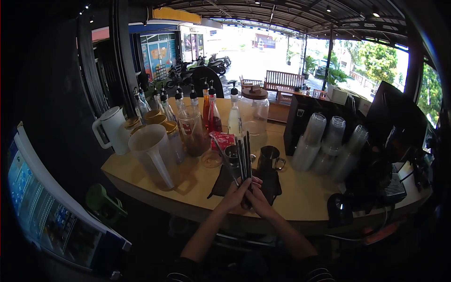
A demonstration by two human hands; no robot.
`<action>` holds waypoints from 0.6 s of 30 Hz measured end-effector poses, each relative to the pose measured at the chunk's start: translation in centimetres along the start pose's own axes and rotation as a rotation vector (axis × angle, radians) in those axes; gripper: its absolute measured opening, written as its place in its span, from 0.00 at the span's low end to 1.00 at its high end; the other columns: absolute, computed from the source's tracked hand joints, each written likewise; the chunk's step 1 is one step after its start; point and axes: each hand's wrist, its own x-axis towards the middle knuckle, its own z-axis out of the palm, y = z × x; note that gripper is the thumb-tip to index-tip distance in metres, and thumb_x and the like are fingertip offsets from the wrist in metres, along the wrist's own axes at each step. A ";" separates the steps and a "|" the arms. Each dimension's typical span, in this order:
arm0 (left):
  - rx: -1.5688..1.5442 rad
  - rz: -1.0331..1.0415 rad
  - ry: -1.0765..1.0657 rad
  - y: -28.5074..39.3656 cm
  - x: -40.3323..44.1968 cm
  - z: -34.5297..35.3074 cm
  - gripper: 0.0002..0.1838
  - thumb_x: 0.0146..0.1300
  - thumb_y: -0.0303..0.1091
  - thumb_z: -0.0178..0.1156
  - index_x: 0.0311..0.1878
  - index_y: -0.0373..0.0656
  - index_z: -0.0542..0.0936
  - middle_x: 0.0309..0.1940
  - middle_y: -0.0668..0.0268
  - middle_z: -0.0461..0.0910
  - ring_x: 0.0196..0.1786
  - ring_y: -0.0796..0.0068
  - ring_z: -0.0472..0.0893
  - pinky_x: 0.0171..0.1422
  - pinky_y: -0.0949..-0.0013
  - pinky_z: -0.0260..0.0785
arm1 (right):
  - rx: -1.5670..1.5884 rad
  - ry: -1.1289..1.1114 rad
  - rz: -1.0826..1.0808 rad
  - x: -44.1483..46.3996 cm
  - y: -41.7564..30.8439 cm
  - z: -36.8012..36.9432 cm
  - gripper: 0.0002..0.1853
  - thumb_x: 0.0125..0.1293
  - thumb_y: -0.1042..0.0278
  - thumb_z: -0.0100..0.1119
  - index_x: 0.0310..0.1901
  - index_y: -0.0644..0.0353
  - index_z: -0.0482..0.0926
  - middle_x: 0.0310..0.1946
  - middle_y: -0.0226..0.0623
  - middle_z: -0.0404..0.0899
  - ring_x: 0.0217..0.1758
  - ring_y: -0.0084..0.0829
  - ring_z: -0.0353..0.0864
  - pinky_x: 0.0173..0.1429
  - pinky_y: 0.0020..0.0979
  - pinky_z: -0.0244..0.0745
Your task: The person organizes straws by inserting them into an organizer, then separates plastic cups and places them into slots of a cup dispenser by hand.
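Observation:
Both my hands meet over the front of the counter, around a bundle of long, thin black sticks that look like straws (pixel 244 152). My left hand (pixel 235 193) is closed around their lower part, its thumb lying along them. Closed against the same bundle from the other side is my right hand (pixel 258 198). One greyer stick (pixel 225 160) leans out to the left, apart from the others. Beneath the hands lies a dark cloth or mat (pixel 218 183). A metal pitcher (pixel 269 159) stands just beyond, and a second metal cup (pixel 230 153) is partly hidden behind the sticks.
On the left of the wooden counter (pixel 300 207) stand a large translucent pitcher (pixel 152 157), a white kettle (pixel 112 129) and several pump bottles, including a red one (pixel 214 115). Stacked plastic cups (pixel 307 143) and dark machines are on the right. A glass-doored fridge (pixel 56 221) stands lower left.

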 end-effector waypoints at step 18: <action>0.076 -0.072 0.034 2.0 -0.3 -1.5 0.18 0.71 0.45 0.42 0.38 0.39 0.73 0.22 0.68 0.74 0.23 0.83 0.74 0.29 0.79 0.68 | -0.324 0.182 -0.019 -0.2 -4.9 -4.3 0.12 0.61 0.64 0.60 0.40 0.65 0.77 0.31 0.29 0.75 0.31 0.16 0.73 0.35 0.20 0.69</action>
